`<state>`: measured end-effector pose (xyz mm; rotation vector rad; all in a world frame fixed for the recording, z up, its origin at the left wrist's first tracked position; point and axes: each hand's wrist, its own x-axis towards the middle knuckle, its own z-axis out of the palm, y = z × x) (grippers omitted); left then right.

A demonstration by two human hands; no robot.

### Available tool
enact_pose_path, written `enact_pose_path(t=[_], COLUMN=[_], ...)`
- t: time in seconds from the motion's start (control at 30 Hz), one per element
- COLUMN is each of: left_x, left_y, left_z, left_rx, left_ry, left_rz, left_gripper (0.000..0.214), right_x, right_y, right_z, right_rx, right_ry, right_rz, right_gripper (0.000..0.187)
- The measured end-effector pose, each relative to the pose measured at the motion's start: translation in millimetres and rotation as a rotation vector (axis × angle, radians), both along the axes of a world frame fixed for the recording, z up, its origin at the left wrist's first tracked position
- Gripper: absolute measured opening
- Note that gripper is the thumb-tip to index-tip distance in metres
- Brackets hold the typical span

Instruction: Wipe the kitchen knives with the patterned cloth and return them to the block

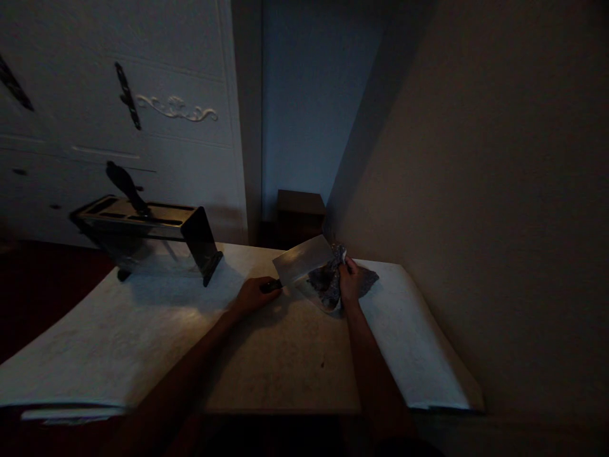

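Observation:
In the dim head view, my left hand (pixel 253 297) is closed around the dark handle of a cleaver (pixel 303 259). The broad, pale blade points away to the right, its far end close to a crumpled grey patterned cloth (pixel 328 282). My right hand (pixel 349 279) grips this cloth in bunched fingers, and part of it hangs out to the right of the wrist. Whether the cloth touches the blade I cannot tell. Both hands are above the middle of the light-covered table (pixel 280 362).
A knife block (pixel 152 244) with clear sides stands at the table's left, one black-handled knife (pixel 124 184) upright in it. Behind is a white cabinet (pixel 190 51). A brown box (pixel 301 204) sits beyond the far edge. A wall (pixel 499 190) borders the right side.

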<state>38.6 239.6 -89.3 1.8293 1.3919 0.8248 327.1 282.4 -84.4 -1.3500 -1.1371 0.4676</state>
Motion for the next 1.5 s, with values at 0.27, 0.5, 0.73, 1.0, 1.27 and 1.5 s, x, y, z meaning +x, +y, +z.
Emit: enact_pose_path(t=[0.27,0.5,0.73,1.0,1.27,1.5], left_x=[3,6,6,9,13,13], left_y=[1,0,-4,-5,-11,-14], left_z=[-1.8,-3.1,0.5,0.1,4.3,7.0], left_rx=[0.013,0.054,0.067,0.075,0.102,0.091], left_ry=[-0.029,0.125,0.265,0.412,0.472,0.500], left_rz=[0.040,0.111,0.139,0.172,0.150,0.092], left_gripper=[0.042,0.042,0.041,0.044,0.038,0.031], right_x=[-10,-24,-32,-39,-44,-76], right_y=[-5,-10,-20,-23,-29,-47], right_z=[0.9,0.5,-7.0,-4.1,7.4,18.0], right_rx=[0.023,0.033,-0.120,-0.057,-0.004,0.189], right_ry=[0.043,-0.190,-0.927,-0.985,-0.737,-0.608], right_rz=[0.052,0.277,0.474,0.410,0.569,0.692], right_gripper=[0.039,0.045,0.065,0.035,0.029,0.025])
